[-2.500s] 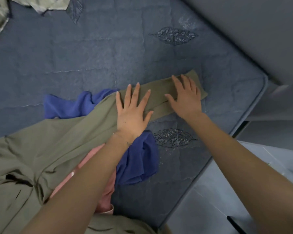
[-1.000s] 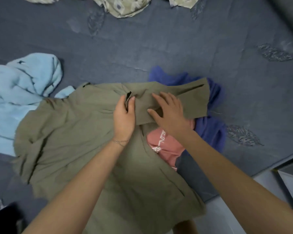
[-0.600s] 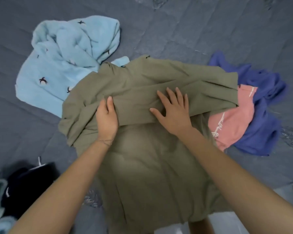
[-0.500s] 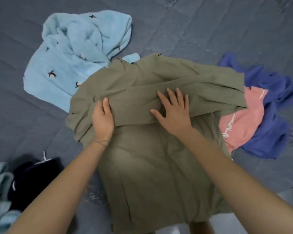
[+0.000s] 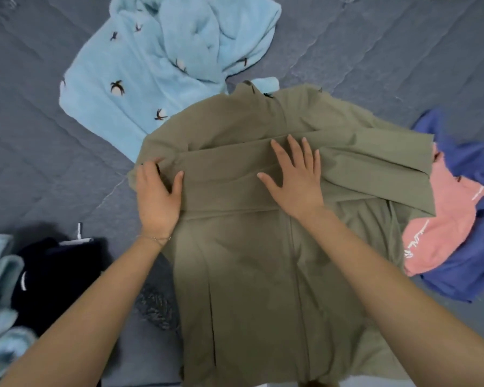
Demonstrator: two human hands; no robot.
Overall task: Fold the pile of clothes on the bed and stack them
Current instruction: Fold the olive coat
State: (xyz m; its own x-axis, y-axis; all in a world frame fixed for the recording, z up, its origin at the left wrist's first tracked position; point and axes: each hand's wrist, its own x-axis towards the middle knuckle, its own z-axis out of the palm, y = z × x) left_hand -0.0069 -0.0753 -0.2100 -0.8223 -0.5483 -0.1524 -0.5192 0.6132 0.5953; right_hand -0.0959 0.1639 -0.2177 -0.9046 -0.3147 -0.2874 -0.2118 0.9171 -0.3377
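Plainly the step in hand is the folding of the olive garment (image 5: pixel 249 261), which lies spread on the bed (image 5: pixel 39 163) right before the person, one sleeve laid as a flat band across its chest. The right hand (image 5: pixel 294 182) lies released on that band, palm down and fingers spread, pressing it flat. The left hand (image 5: pixel 157 196) sits at the garment's left edge, fingertips curled into the cloth and grasping a fold, thumb on top. The next move, I judge, calls for drawing that left side in over the band while the right palm anchors it, since so thin a cloth would slide easily. The olive cloth looks thin, smooth and woven, taking sharp creases, with long straight seams. Touching its far left corner lies a thick, fluffy light blue fleece (image 5: pixel 151 65) with small dark bird shapes; at the right a soft pink top (image 5: pixel 444 227) with white lettering lies bunched on a blue garment (image 5: pixel 472 269)
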